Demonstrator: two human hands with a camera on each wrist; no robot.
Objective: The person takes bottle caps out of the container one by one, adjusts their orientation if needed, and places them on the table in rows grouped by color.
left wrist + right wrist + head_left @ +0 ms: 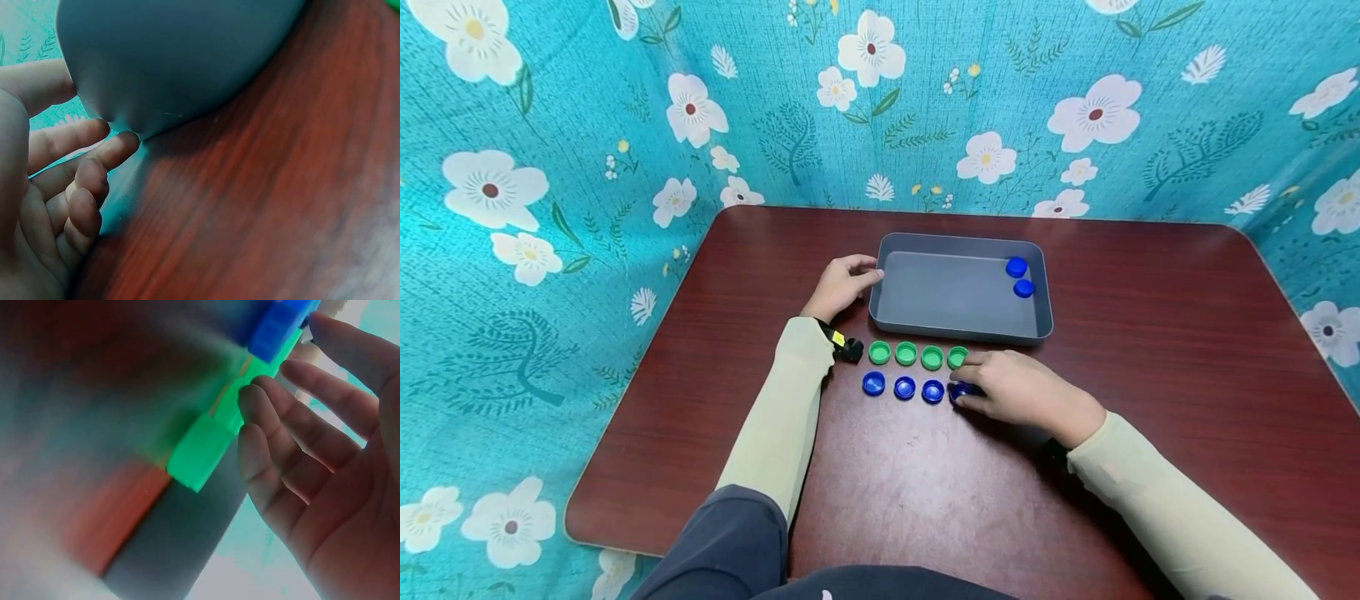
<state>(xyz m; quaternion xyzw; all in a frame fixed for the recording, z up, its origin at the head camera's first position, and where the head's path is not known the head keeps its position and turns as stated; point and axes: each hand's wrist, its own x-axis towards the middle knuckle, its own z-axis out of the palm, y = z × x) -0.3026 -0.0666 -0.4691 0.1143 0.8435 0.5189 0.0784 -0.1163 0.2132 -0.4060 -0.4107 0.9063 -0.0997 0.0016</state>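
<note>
My left hand (842, 287) grips the left wall of a grey rectangular tray (955, 329); in the left wrist view the thumb (44, 84) lies at the rim and two fingertips press the outer side. Nearer me are two rows of plastic caps, hollow side up: several green caps (906, 353) behind several blue caps (905, 387). Over the right end of the rows, my right hand (1018, 387) has its thumb and index finger spread about the last blue cap (958, 390), partly hiding it. Its other fingers lie near the last green cap (957, 357).
Two blue caps (1017, 267) sit inside the tray at its right end. The dark red wooden table (1150, 333) has rounded corners. A turquoise floral curtain (925, 108) hangs behind and beside it. A black wrist camera (850, 350) is close to the first green cap.
</note>
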